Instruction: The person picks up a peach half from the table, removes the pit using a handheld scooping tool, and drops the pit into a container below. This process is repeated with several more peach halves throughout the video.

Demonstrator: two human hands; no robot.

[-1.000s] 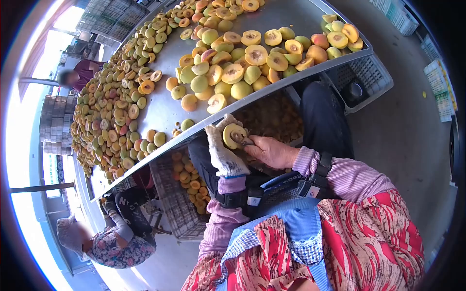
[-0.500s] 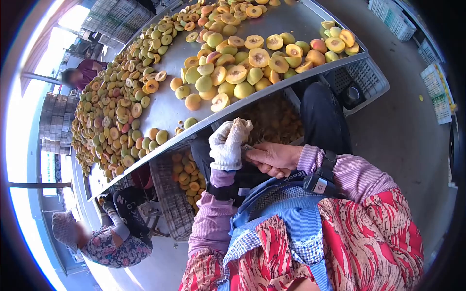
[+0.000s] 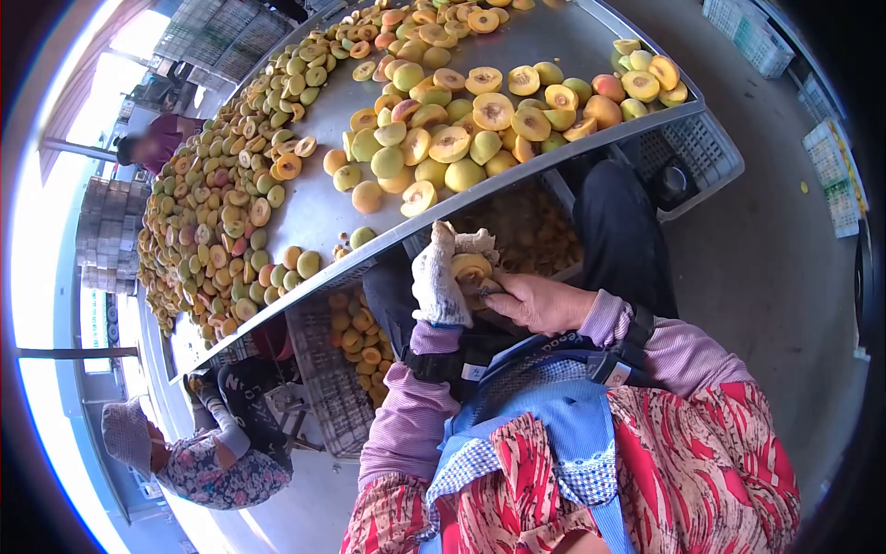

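While a co-worker [image 3: 208,452] is crouching low at the far left beside a crate [image 3: 334,365] of whole fruit, the metal table [image 3: 318,208] is stretching across the view, carrying halved peaches [image 3: 443,129] spread over it. Just below its edge, the left hand [image 3: 441,277], in a white glove, is closing round a peach half [image 3: 471,270], cut face turned up toward the camera. Half a second ago that face was hidden behind the gloved fingers; now it is showing again, so the hand is turning the fruit back to present the pit side, which suggests the pitting is going on. The gloved fingers [image 3: 434,258] are wrapping the half from its left and behind, touching it. To the right, the bare right hand [image 3: 544,303] is curling tight, fingertips pressing against the half's lower right edge; it seems to be gripping a small tool, though that is mostly hidden.
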